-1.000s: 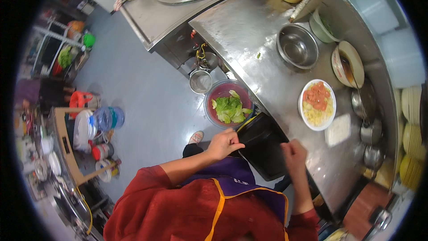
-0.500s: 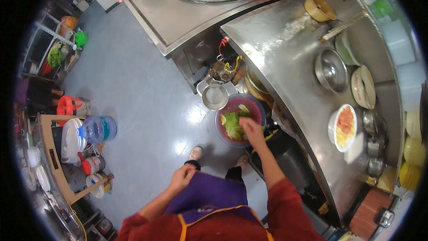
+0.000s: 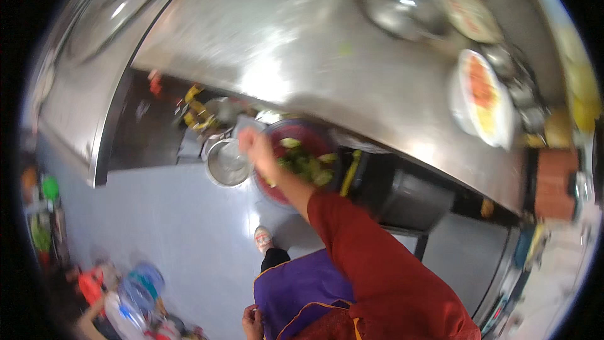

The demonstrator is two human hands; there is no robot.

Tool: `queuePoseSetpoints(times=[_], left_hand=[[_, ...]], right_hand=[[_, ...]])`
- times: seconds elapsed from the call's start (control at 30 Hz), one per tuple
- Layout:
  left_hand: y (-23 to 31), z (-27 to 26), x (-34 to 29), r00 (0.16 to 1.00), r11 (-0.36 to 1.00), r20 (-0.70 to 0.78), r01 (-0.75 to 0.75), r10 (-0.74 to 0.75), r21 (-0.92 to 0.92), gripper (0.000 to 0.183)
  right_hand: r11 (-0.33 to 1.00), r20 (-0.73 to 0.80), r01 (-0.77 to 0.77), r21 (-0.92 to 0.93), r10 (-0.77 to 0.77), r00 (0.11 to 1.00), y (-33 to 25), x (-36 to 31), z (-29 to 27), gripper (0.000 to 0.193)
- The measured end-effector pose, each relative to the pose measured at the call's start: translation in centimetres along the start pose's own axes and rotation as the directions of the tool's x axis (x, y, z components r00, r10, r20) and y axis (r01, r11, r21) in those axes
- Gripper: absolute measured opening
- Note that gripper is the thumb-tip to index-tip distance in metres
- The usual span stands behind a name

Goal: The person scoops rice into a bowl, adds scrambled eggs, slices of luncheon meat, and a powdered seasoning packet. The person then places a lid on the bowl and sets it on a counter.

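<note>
Right hand (image 3: 255,146) has swung left, off the greens (image 3: 305,165) to beside the metal pot (image 3: 228,164), both near the desk (image 3: 308,50), probably for easy reach; grip blurred, can't tell; left hand (image 3: 253,323), likewise unclear.

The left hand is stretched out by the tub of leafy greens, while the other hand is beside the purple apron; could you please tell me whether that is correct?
Not quite: the head view shows the right hand stretched out by the tub of leafy greens; the other, beside the purple apron, is the left hand.
</note>
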State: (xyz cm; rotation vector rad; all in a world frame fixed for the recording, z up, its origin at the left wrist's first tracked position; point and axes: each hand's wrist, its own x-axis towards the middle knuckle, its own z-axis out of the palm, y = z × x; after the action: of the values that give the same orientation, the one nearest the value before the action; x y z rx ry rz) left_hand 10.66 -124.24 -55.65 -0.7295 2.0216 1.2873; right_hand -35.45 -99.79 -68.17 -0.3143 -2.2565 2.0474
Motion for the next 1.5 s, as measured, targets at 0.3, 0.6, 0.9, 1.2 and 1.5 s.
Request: queuePoseSetpoints(times=[0.3, 0.6, 0.9, 1.2, 1.5], left_hand=[[18.7, -2.2, 3.9, 0.806, 0.850, 0.508, -0.470, 0.304, 0.237, 0.034], [19.3, 4.7, -4.0, 0.706, 0.728, 0.554, -0.642, 0.440, 0.240, 0.027], [6.9, 19.6, -24.2, 0.766, 0.727, 0.403, -0.625, 0.500, 0.286, 0.036], [-0.4, 20.3, -38.3, 0.928, 0.899, -0.084, -0.324, 0.362, 0.295, 0.036], [-13.2, 21.6, -44.1, 0.957, 0.924, -0.084, -0.241, 0.276, 0.296, 0.041]], right_hand=[[0.775, -0.124, -0.327, -0.541, 0.312, 0.942, -15.4, -34.3, -23.8, 0.033], [0.728, -0.248, -0.644, -0.235, 0.596, 0.764, -22.4, -50.0, -37.7, 0.033], [0.743, 0.349, -0.136, -0.655, 0.457, 0.818, -15.6, -58.9, -49.5, 0.036], [0.794, 0.600, -0.151, -0.589, 0.555, 0.576, -14.8, -56.3, -46.5, 0.036], [0.833, 0.747, -0.101, -0.544, 0.535, 0.396, -18.3, -63.6, -35.0, 0.036]])
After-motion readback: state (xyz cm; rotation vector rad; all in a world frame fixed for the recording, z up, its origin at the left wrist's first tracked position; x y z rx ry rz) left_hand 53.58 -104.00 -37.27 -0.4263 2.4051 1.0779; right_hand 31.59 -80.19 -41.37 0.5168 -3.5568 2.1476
